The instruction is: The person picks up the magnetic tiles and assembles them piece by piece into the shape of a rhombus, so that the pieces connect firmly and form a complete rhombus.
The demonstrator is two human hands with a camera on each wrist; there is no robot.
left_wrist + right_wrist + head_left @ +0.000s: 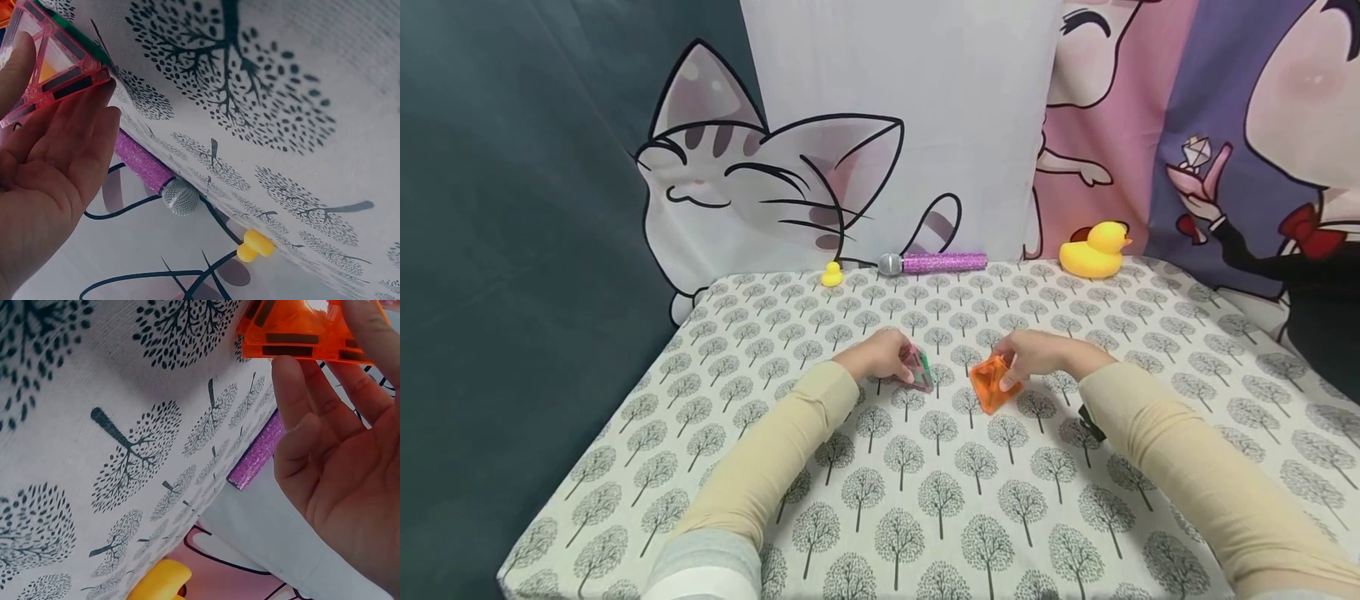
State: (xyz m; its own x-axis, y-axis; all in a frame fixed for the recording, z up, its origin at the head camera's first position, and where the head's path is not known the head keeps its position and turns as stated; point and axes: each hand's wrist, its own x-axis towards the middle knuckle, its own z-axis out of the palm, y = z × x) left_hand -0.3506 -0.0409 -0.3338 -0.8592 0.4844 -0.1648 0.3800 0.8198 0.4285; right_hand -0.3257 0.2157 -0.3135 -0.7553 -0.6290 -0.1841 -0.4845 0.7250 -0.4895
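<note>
My left hand point(882, 353) pinches a see-through pink magnetic tile point(75, 70) between thumb and fingers. A green tile point(84, 39) lies against its far side, just above the cloth. To the right, my right hand point(1032, 353) grips see-through orange magnetic tiles point(987, 387), which look joined at an angle. Dark magnet strips show along the orange edges in the right wrist view, where the thumb lies over the top and the fingers are underneath. A small gap separates the pink and green piece from the orange one. The fingers partly cover both pieces.
Along the table's back edge are a small yellow duck point(831, 275), a purple glittery microphone point(943, 263) and a larger yellow duck point(1094, 252). A tree-print cloth point(898, 533) covers the table. Behind it hangs a cartoon curtain point(970, 100). Something black point(1091, 423) shows beside the right wrist.
</note>
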